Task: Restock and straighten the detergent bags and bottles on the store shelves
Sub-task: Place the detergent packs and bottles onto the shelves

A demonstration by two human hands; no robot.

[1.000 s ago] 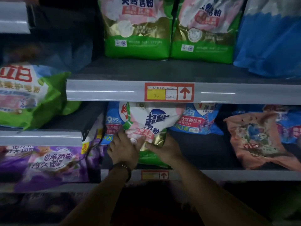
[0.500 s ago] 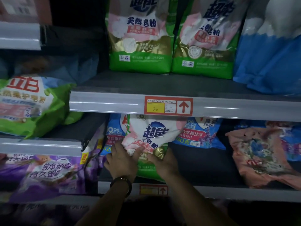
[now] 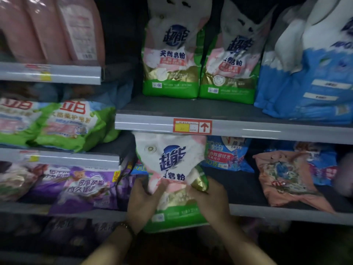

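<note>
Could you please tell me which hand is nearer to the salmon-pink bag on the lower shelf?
Right. The right hand holds the green-and-white detergent bag, left of the salmon-pink bag; the left hand holds that same bag's other side, farther left.

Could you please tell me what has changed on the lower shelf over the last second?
The green-and-white bag has been drawn forward: its bottom now hangs over the shelf edge instead of lying behind it. The left hand and right hand still grip its middle on either side. The blue bag behind it and the pink bag to the right lie as before.
</note>
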